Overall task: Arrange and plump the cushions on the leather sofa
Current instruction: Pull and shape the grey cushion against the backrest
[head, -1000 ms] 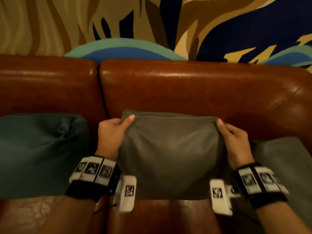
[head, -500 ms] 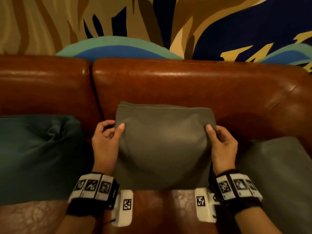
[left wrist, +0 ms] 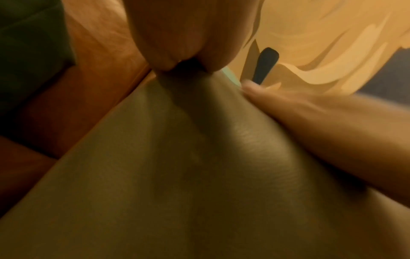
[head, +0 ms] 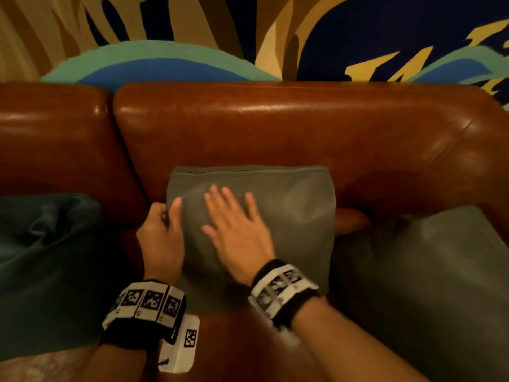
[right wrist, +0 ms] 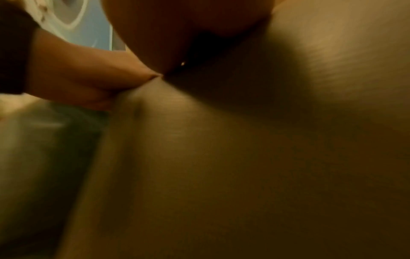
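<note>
Head view: left hand [head: 161, 238] grips grey cushion [head: 289, 216] edge, right hand [head: 237, 230] flat on it; wrist views blurred.

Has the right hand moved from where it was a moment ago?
Yes. The right hand has left the grey cushion's right edge and crossed leftward onto its front face, fingers spread flat, now close beside the left hand.

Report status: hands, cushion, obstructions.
Left hand grips grey cushion at its left edge. Right hand flat on its front. Nothing in the way.
</note>
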Action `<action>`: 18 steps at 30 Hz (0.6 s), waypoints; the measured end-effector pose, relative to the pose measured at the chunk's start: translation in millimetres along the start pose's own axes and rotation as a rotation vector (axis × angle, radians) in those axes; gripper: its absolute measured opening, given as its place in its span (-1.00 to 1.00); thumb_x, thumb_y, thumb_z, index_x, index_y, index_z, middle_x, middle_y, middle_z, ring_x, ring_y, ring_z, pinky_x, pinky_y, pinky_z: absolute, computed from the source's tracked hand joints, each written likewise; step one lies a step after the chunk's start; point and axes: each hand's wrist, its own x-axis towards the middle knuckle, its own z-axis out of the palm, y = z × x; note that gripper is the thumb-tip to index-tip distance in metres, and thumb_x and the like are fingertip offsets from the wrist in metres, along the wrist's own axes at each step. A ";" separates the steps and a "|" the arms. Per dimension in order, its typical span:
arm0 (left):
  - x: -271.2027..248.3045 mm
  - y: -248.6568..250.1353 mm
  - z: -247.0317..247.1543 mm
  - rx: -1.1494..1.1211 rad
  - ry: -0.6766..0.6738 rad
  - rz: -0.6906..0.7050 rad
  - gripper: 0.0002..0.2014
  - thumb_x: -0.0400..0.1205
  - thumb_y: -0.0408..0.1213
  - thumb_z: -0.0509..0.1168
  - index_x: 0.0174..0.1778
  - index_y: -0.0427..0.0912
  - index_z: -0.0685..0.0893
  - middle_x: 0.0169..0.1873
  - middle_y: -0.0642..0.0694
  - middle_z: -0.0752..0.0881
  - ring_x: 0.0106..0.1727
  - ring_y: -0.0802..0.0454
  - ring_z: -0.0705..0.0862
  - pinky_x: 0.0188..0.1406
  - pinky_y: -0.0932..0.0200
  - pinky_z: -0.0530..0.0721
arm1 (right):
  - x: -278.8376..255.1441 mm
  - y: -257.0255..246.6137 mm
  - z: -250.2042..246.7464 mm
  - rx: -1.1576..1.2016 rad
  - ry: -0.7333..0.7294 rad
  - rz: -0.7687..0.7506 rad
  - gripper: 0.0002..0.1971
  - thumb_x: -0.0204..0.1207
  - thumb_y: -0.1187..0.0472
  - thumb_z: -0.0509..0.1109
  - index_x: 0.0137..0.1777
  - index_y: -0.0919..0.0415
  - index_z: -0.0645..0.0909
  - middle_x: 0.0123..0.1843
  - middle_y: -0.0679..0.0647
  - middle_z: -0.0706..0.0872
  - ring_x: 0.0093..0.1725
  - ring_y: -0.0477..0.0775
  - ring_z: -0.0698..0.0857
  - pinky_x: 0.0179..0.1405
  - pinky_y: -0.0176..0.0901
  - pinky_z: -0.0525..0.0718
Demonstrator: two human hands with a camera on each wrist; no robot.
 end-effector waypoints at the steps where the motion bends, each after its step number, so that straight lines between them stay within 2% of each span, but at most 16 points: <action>1: 1.7 0.9 0.6 -0.007 -0.002 0.002 -0.64 0.73 -0.06 0.19 -0.19 -0.31 0.53 -0.39 -0.14 0.57 -0.41 0.04 0.49 -0.43 0.42 0.46 | -6.3 26.6 1.6 -0.008 -0.008 0.063 -0.42 0.68 -0.07 -0.03 0.63 0.13 0.41 0.64 0.05 0.46 0.63 0.05 0.41 0.63 0.21 0.01; 3: 2.8 3.2 4.7 -0.025 -0.002 0.025 -0.61 0.72 -0.03 0.19 -0.18 -0.34 0.52 -0.39 -0.17 0.58 -0.40 -0.01 0.51 -0.35 0.14 0.56 | -22.5 84.0 1.7 -0.032 0.007 0.203 -0.40 0.72 -0.11 -0.06 0.67 0.15 0.32 0.67 0.07 0.39 0.65 0.12 0.37 0.62 0.18 -0.03; 4: 2.3 4.1 7.2 -0.025 0.001 0.037 -0.60 0.72 -0.02 0.19 -0.18 -0.35 0.52 -0.40 -0.17 0.58 -0.41 -0.02 0.51 -0.35 0.04 0.56 | -30.3 107.0 0.1 -0.041 -0.005 0.240 -0.38 0.75 -0.14 -0.15 0.70 0.16 0.24 0.70 0.08 0.33 0.68 0.12 0.31 0.64 0.11 -0.10; 6: 0.5 6.5 12.3 -0.020 0.017 0.050 -0.58 0.71 0.00 0.18 -0.19 -0.35 0.51 -0.45 -0.12 0.54 -0.45 0.00 0.48 -0.38 0.02 0.53 | -35.4 127.6 -3.8 -0.032 -0.055 0.290 -0.34 0.74 -0.20 -0.33 0.73 0.12 0.03 0.75 0.03 0.18 0.73 0.04 0.11 0.65 -0.02 -0.34; 7: -0.4 7.6 14.2 -0.019 0.027 0.045 -0.58 0.72 0.00 0.17 -0.19 -0.34 0.51 -0.45 -0.09 0.53 -0.47 0.01 0.47 -0.40 0.04 0.52 | -32.8 124.1 -4.4 -0.021 -0.030 0.326 -0.36 0.74 -0.20 -0.33 0.72 0.10 -0.01 0.76 0.02 0.14 0.72 0.00 0.01 0.63 -0.02 -0.41; 9: -2.8 9.0 16.7 -0.008 0.029 0.026 -0.59 0.73 0.01 0.16 -0.20 -0.31 0.52 -0.45 -0.07 0.54 -0.45 0.05 0.49 -0.39 0.09 0.49 | -28.7 96.4 -7.0 -0.002 0.090 0.386 -0.38 0.74 -0.11 -0.17 0.72 0.17 0.11 0.74 0.08 0.19 0.71 0.02 -0.01 0.64 0.12 -0.30; 11: -6.0 6.6 16.0 -0.005 0.026 0.003 -0.60 0.74 -0.01 0.15 -0.20 -0.30 0.51 -0.43 -0.07 0.56 -0.42 0.07 0.51 -0.33 0.14 0.43 | -27.5 48.8 -7.0 0.037 0.197 0.260 -0.41 0.71 -0.04 -0.02 0.68 0.19 0.28 0.71 0.09 0.28 0.71 0.08 0.11 0.61 0.23 -0.13; 13: -7.4 2.2 15.2 0.004 0.045 0.020 -0.63 0.75 -0.03 0.15 -0.18 -0.28 0.53 -0.38 -0.09 0.59 -0.35 -0.02 0.55 -0.23 0.14 0.45 | -27.7 -5.4 -0.8 0.073 0.156 0.093 -0.45 0.71 -0.04 0.02 0.66 0.10 0.32 0.70 0.00 0.34 0.67 0.04 0.16 0.60 0.24 -0.08; 14: -6.6 0.4 14.3 0.004 0.064 0.035 -0.65 0.76 -0.05 0.15 -0.17 -0.26 0.55 -0.35 -0.11 0.59 -0.31 -0.05 0.56 -0.20 0.10 0.49 | -26.3 -22.7 2.8 0.087 0.137 0.058 -0.47 0.73 -0.04 0.01 0.66 0.06 0.33 0.69 -0.04 0.36 0.66 0.02 0.16 0.60 0.22 -0.07; 16: -2.3 -2.1 11.6 0.010 0.077 0.064 -0.69 0.76 -0.08 0.15 -0.15 -0.24 0.56 -0.35 -0.11 0.58 -0.35 -0.03 0.54 -0.23 0.12 0.52 | -20.5 -16.6 10.6 0.086 0.124 0.066 -0.49 0.73 -0.02 0.01 0.66 0.01 0.32 0.68 -0.06 0.38 0.66 0.02 0.16 0.59 0.19 -0.02; 18: 2.5 -1.8 10.3 0.043 0.052 0.079 -0.70 0.76 -0.09 0.15 -0.15 -0.24 0.53 -0.39 -0.09 0.54 -0.41 0.08 0.48 -0.35 0.30 0.48 | -24.7 26.1 18.1 0.054 0.127 0.151 -0.47 0.70 -0.02 0.03 0.66 0.03 0.29 0.65 -0.01 0.43 0.63 0.07 0.20 0.55 0.19 0.07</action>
